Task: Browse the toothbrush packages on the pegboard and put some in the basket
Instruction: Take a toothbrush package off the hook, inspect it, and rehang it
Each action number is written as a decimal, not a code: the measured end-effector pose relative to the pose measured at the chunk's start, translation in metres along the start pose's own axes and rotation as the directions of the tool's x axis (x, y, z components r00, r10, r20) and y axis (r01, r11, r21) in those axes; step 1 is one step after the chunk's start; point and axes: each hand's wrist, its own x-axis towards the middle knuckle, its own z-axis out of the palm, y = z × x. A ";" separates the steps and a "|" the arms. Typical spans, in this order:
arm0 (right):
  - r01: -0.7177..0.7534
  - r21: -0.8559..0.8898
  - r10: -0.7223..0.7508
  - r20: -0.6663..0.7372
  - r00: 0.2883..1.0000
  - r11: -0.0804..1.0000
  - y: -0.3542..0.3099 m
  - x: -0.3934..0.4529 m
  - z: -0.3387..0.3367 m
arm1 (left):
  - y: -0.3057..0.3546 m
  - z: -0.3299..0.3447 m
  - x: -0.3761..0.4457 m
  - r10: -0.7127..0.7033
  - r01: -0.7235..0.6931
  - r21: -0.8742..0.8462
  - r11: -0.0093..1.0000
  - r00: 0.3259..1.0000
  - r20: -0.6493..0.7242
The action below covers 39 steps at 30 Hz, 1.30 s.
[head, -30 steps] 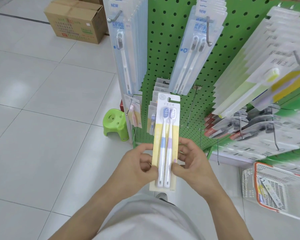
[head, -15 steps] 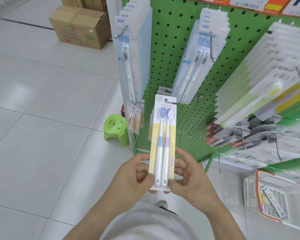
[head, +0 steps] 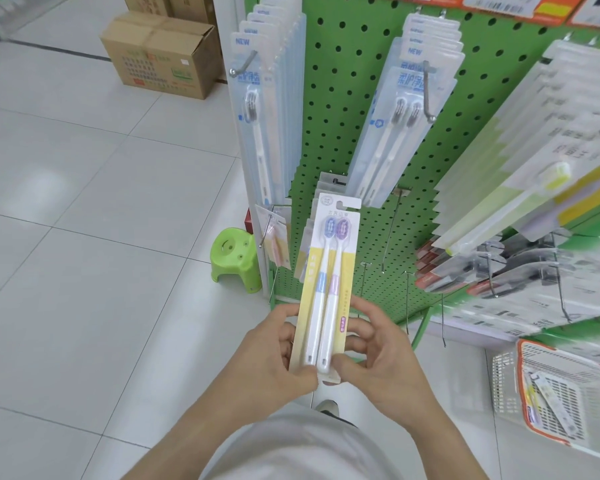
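Holding a two-toothbrush pack (head: pixel 326 289) up in front of the green pegboard (head: pixel 347 109), the person is looking it over. The pack stands almost straight up, with a blue brush and a purple brush on a yellow and white card. The left hand (head: pixel 274 355) pinches the bottom left side of the card with its thumb in front and fingers behind. The right hand (head: pixel 378 355) pinches the bottom right side the same way. Both hands sit at the low end of the pack, very near each other. This looks like the browsing step: the pack is off its hook and not yet in the basket. The white basket with an orange rim (head: pixel 527 386) sits low on the right, well apart from the hands, and it seems to hold a pack or two. If the person wants this pack, the next move is to carry it right and down, over the rim, and let go. One hand could do that. If not, the hole at the top of the card has to go back on a hook.
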 end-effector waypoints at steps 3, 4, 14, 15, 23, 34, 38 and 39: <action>0.020 -0.042 -0.020 0.004 1.000 0.999 -0.003 0.000 0.003 | -0.001 0.000 -0.001 -0.022 0.024 0.072 0.997 0.999 -0.031; 0.018 -0.044 -0.019 -0.003 1.000 0.999 -0.005 0.001 0.004 | -0.001 0.000 0.000 -0.017 0.021 0.100 0.995 0.999 -0.036; 0.058 -0.109 -0.064 -0.057 0.996 0.992 -0.011 0.001 0.008 | -0.001 0.003 -0.003 0.244 -0.206 0.432 0.878 0.969 -0.034; 0.075 -0.120 -0.080 -0.040 0.996 0.990 -0.011 0.001 0.008 | 0.000 0.004 -0.003 0.266 -0.228 0.369 0.901 0.963 -0.053; 0.237 -0.267 -0.230 0.059 0.971 0.934 -0.010 -0.002 0.019 | 0.014 0.004 -0.003 0.156 -0.176 -0.094 0.980 0.968 -0.195; 0.123 0.002 -0.120 -0.219 0.968 0.992 -0.008 0.015 0.009 | -0.005 0.004 -0.001 -0.107 0.109 -0.185 0.977 0.994 0.019; 0.165 -0.031 -0.168 -0.214 0.962 0.986 -0.018 0.025 0.003 | -0.008 0.005 -0.001 -0.089 0.093 -0.140 0.986 0.995 0.037; 0.170 -0.045 -0.176 -0.225 0.958 0.984 -0.020 0.028 0.002 | -0.008 0.006 -0.001 -0.081 0.086 -0.127 0.988 0.996 0.042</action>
